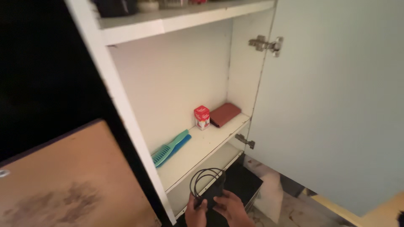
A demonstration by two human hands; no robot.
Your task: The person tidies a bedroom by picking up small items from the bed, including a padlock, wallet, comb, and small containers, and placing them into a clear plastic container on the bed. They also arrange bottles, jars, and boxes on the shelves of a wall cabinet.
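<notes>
A: Status of the hands?

B: Both sit at the bottom edge of the view. The left hand is closed around the lower part of a coiled black cable. The right hand is just beside it, fingers curled against a dark object that the coil rests on. Whether the right hand fully grips that object cannot be told; it is partly cut off by the frame.

A: Location of the cable?

B: In the hands, in front of the open cabinet, just below the front edge of the lower shelf. The loops stand up above the fingers, unsecured.

A: What lies beyond the hands?

B: Just behind them, a black box in the space under the shelf. Above and to the left, on the shelf, a teal comb on a blue one. Farther back, a small red-and-white carton standing upright, with a flat brown wallet just beside it against the side wall. The door stands open to the right.

A: Failure risks?

B: My judgement:
1. Loose loops may spring open or snag on the shelf edge or the lower hinge.
2. A one-handed grip low on the coil may let it slip.
3. Low light hides the dark object's outline, so a mis-grip is possible.
</notes>
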